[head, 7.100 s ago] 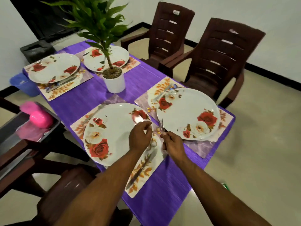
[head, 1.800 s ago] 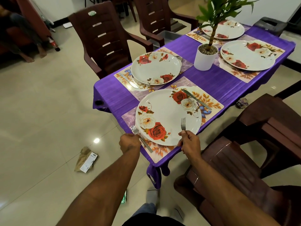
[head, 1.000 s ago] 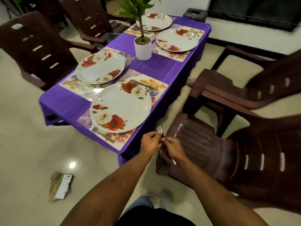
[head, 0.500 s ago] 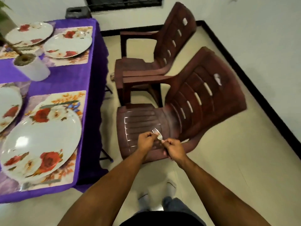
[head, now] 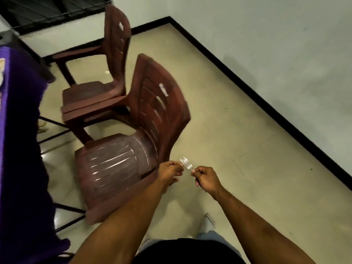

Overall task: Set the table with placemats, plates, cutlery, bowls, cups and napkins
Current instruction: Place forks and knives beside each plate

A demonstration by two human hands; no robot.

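A metal fork [head: 185,163] is held in the air between both hands, tines pointing up and away, just right of the nearer chair's seat. My right hand [head: 206,178] grips its handle in a curled fist. My left hand [head: 170,171] has its fingers curled with the fingertips pinching at the fork's head. The purple-clothed table [head: 19,130] shows only as a strip along the left edge; its plates and placemats are out of view apart from a sliver at the far left.
Two brown plastic chairs stand beside the table: the nearer chair [head: 118,172] directly in front of my hands, the farther chair [head: 99,92] behind it. Beige floor [head: 238,140] stretches right to a white wall with black skirting [head: 266,103].
My view has swung right, away from the table, so the plates have left the frame. Both hands still hold the fork together, now right of the chair seat.
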